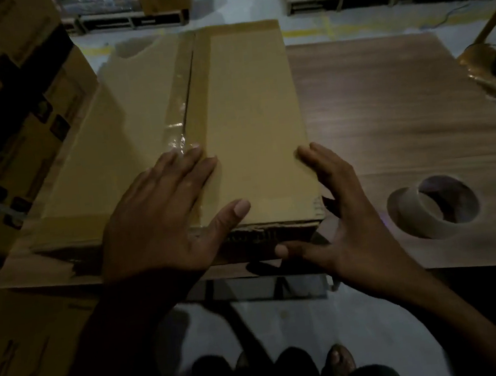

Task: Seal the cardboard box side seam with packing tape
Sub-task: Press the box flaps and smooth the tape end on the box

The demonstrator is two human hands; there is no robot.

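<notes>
Cardboard box (242, 121) lies flat on the wood-grain table (400, 104), centre of the frame, long axis running away from the camera. Seam (189, 93) runs lengthwise down its top face, left of centre. Clear packing tape (177, 124) covers the seam; glossy, wrinkled patch near the lower end, just above the left fingertips.

Surroundings: tape roll (432, 208) sits on the table at lower right, well apart from the box, nothing between them. Printed cartons (8, 99) are stacked at upper left, close against the box's left side. Flat cardboard sheet (35, 271) lies under the box's near-left corner. Wooden pallets (131, 19) stand on the floor along the top edge. Shiny brown object at far right edge, too dim to identify. The person's feet (338, 362) show at bottom centre below the table edge.

Left hand (164, 221): palm down, pressed flat on the box top at the near end, fingers spread and lying over the taped seam, thumb extended to the right. Grip apart, holding nothing.

Right hand (348, 226): at the box's near-right corner, fingers spread, fingertips touching the right edge, thumb pointing left under the near end. Grip apart, not closed on the box.

Lighting is dim; near end of the box is in shadow.
</notes>
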